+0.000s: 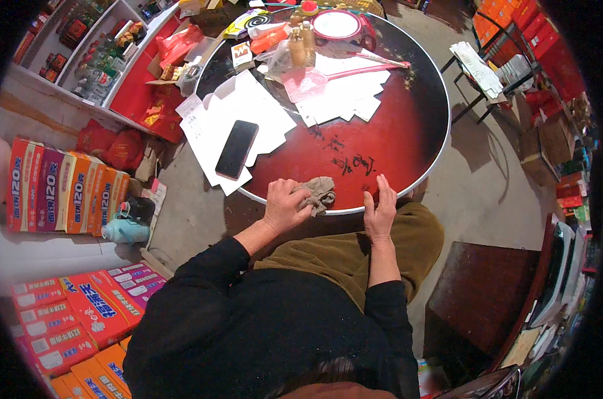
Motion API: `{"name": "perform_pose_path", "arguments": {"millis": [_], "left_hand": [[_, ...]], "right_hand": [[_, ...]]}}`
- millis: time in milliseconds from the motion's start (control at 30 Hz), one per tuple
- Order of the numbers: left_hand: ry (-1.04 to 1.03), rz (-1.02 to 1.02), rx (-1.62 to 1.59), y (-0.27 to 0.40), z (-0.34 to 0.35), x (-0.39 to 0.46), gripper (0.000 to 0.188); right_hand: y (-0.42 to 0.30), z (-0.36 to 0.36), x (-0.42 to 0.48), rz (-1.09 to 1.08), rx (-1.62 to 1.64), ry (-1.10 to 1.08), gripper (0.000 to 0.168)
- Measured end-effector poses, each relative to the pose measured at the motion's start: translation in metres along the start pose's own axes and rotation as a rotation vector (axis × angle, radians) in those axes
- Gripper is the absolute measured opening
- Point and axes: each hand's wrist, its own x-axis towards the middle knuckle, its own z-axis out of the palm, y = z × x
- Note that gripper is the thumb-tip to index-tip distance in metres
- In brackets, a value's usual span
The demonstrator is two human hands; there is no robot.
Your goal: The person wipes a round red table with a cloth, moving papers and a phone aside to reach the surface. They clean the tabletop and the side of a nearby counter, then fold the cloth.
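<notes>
My left hand point(287, 204) grips a crumpled grey-brown cloth point(321, 193) at the near edge of a round red and black table point(406, 144). To its right, my right hand point(381, 207) rests at the table's rim, its fingers extended and holding nothing. Black brush-like characters point(353, 162) mark the red tabletop just beyond both hands. Left of them, a black smartphone point(237, 149) lies on spread white papers point(266, 117). Farther back, a pink fly swatter point(306, 85) lies across more white papers point(341, 102).
Bottles point(297, 47), a red-rimmed plate point(336, 25) and plastic bags point(271, 37) crowd the table's far side. Stacked cartons point(62, 189) and a light-blue thermos point(126, 231) stand at left. A metal-framed chair point(500, 92) holding papers is at right, beyond the table.
</notes>
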Motion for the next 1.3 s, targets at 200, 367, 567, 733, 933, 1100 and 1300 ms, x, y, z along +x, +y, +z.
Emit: {"name": "perform_pose_path", "arguments": {"millis": [200,367,567,733,933,1100,1300], "left_hand": [[-0.126,-0.106,-0.051,0.014,-0.017,-0.014,0.022],[-0.097,-0.405,-0.539,0.007,-0.036,0.017,0.022],[-0.107,-0.219,0.164,-0.023,-0.04,0.021,0.043],[-0.202,-0.113,0.216,-0.044,-0.013,0.004,0.051],[-0.024,0.011,0.128,-0.039,0.024,0.058,0.04],[-0.085,-0.166,-0.071,-0.023,0.044,0.102,0.03],[0.149,-0.117,-0.041,-0.035,0.064,0.159,0.04]], "right_hand": [[-0.004,0.004,0.0,-0.014,0.035,-0.006,0.049],[-0.001,0.004,-0.003,-0.003,-0.005,-0.011,0.048],[-0.001,0.001,-0.001,0.014,-0.005,-0.01,0.049],[-0.005,0.001,0.001,0.002,0.025,-0.013,0.05],[-0.001,0.006,0.002,-0.009,0.009,-0.023,0.05],[-0.002,0.006,0.003,0.003,0.015,-0.025,0.05],[-0.005,0.002,0.004,0.033,0.072,-0.019,0.05]]}}
